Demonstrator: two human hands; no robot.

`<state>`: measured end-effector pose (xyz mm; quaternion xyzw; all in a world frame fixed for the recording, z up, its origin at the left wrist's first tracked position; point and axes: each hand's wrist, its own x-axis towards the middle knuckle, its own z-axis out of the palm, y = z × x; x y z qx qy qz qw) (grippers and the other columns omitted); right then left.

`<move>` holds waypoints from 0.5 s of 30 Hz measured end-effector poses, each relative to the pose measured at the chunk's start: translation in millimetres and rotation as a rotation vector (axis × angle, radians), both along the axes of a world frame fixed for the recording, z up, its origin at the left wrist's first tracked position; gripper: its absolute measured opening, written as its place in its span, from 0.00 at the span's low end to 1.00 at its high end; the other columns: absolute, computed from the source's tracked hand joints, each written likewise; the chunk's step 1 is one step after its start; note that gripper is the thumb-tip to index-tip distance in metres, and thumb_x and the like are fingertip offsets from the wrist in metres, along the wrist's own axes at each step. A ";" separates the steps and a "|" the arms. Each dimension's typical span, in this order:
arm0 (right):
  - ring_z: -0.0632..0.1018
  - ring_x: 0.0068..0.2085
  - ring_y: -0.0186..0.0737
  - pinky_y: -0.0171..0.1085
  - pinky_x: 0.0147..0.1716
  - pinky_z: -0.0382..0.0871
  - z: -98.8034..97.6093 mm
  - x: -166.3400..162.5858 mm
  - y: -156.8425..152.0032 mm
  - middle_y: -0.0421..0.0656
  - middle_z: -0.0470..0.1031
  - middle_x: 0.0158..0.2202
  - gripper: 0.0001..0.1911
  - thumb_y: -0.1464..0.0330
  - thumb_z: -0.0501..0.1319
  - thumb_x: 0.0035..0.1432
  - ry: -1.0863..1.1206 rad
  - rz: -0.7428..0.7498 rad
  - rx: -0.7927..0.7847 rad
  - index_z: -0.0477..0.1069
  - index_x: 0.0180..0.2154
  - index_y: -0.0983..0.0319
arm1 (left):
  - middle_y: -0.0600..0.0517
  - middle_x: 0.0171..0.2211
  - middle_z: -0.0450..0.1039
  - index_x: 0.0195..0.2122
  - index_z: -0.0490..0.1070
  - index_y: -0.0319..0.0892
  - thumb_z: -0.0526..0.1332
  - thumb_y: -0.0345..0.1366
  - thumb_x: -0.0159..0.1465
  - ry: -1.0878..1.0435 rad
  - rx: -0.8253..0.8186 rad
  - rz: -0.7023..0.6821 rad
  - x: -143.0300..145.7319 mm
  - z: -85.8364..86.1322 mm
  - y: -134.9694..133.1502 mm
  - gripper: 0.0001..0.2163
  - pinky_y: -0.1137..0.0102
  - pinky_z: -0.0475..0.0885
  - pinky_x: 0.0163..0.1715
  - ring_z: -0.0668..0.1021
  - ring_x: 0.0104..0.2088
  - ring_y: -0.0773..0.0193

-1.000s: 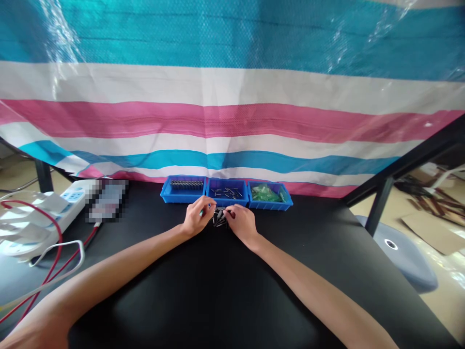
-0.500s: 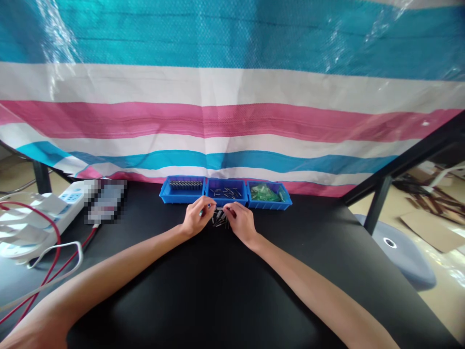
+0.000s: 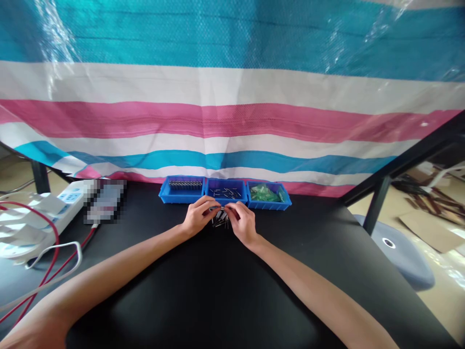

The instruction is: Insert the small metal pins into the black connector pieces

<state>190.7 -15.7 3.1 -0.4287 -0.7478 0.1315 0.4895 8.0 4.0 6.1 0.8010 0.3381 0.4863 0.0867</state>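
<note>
My left hand (image 3: 198, 215) is closed in a pinch, its fingertips on a small slim metal piece (image 3: 217, 208). From the other side my right hand (image 3: 242, 222) pinches too, its fingertips meeting that piece; most of it is hidden by the fingers. Just beneath the fingertips, a loose pile of thin metal pins (image 3: 220, 222) lies on the black table (image 3: 218, 291). Behind the hands stands a blue bin (image 3: 226, 198) with scattered dark pins in it.
On the left, another blue bin (image 3: 181, 198) holds a row of metal parts; the right blue bin (image 3: 269, 205) holds green plastic-looking pieces. A white power strip (image 3: 72, 196) and red and white cables lie at the table's left. A striped sheet (image 3: 232, 121) hangs behind.
Both hands' fingertips have come closer together over the pins, nearly meeting at the small metal piece. A greenish bit seen earlier in my left hand no longer shows.
</note>
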 end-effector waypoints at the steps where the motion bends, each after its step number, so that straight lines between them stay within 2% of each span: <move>1: 0.74 0.29 0.35 0.34 0.33 0.69 0.0 -0.1 0.0 0.42 0.73 0.31 0.09 0.66 0.55 0.65 0.000 -0.001 0.000 0.73 0.39 0.61 | 0.48 0.37 0.73 0.38 0.75 0.41 0.61 0.34 0.63 -0.001 0.002 -0.003 0.0 -0.2 0.2 0.05 0.78 0.70 0.25 0.70 0.22 0.75; 9: 0.71 0.27 0.34 0.33 0.30 0.68 1.6 -0.3 -1.1 0.42 0.71 0.30 0.09 0.65 0.56 0.64 0.008 0.009 0.007 0.73 0.38 0.61 | 0.48 0.35 0.74 0.37 0.75 0.41 0.61 0.34 0.63 -0.011 0.036 -0.001 -0.5 -0.6 0.3 0.05 0.77 0.71 0.26 0.73 0.24 0.73; 15: 0.69 0.26 0.33 0.34 0.30 0.68 4.2 0.3 -1.8 0.43 0.70 0.32 0.09 0.65 0.57 0.63 0.031 -0.032 0.017 0.73 0.42 0.60 | 0.48 0.35 0.74 0.37 0.75 0.41 0.60 0.34 0.64 -0.050 0.054 0.040 -1.9 0.8 -0.9 0.05 0.76 0.72 0.29 0.76 0.31 0.68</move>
